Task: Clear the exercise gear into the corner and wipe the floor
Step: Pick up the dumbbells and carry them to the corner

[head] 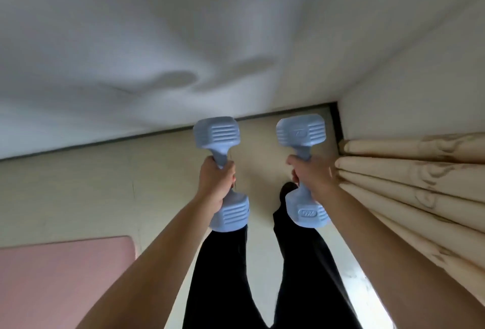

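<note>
A pink mat (65, 276) is seen lying flat at the near left edge of the floor (105, 192). It has not been put away yet, so it could be tripped on when a step back is taken. Next, the left dumbbell (217, 133) is held round its thin middle bar by the left hand (215, 184), with the fingers wrapped tight. It is kept up in the air, close to the white wall (157, 39). The right dumbbell (301, 130) is held the same way by the right hand (312, 173), right above a dark foot (287, 190). Both blue weights are pointed at the far right corner of the floor, where they should probably be set down. They look heavy. If one is let go too soon, it could be dropped on the foot, or the floor could be dented. At the far right, the curtain (420, 179) hangs just beside the right hand. Its folds could be trapped under a weight that is put down too close.
</note>
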Available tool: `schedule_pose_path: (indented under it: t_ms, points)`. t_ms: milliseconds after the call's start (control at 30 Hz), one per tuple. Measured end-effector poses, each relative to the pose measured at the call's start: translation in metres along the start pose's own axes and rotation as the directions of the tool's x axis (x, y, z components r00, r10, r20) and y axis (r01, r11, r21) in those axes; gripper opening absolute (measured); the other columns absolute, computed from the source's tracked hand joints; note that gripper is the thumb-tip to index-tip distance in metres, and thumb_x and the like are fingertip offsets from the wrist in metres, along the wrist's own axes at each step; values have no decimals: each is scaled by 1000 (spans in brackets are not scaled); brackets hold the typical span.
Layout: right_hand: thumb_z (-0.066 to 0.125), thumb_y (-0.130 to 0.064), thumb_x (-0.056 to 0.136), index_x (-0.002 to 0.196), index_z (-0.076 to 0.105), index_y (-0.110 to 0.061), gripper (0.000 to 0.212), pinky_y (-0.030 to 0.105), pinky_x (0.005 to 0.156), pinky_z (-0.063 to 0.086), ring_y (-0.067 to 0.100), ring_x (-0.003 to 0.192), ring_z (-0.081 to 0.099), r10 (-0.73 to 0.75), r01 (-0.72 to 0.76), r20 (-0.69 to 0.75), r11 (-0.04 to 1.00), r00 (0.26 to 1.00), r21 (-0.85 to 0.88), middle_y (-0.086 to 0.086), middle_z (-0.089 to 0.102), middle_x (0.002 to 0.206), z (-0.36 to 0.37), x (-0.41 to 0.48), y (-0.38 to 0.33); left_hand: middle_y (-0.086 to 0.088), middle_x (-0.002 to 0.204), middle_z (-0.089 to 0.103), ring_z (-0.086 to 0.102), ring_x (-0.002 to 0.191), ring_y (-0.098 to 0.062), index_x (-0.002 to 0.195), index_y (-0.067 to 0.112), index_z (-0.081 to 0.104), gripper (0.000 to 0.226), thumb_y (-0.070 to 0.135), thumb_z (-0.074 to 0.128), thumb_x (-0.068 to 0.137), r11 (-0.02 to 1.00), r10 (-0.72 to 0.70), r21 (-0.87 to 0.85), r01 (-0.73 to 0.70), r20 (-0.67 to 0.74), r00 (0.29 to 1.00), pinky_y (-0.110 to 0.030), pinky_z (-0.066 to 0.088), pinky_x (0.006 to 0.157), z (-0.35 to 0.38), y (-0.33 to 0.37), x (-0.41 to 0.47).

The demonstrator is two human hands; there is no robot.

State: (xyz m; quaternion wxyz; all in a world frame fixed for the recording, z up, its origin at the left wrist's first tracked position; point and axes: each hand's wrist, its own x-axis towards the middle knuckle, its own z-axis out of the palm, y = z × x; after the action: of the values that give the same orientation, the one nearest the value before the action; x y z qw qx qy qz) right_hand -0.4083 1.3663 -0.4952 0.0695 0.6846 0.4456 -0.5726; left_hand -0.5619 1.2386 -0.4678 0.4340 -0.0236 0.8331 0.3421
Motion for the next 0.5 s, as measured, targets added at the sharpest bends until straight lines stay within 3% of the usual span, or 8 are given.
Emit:
schedule_pose_path:
  t_ms: [267,500]
  points:
    - [65,-31,79,67,58,-17,20,31,63,45,26,68,63,55,-66,-62,981,997,-180,5,63,68,95,190,115,-4,63,53,47,49,-14,84,8,50,7,10,52,90,985,-145,99,140,42,989,-18,37,43,88,-139,196]
    - [65,-27,85,85,58,-17,12,34,67,44,26,76,59,74,-54,55,950,996,-309,9,64,83,150,316,200,-5,77,59,57,64,-20,97,10,54,11,17,58,90,968,-215,139,208,37,976,-30,44,60,146,-257,324]
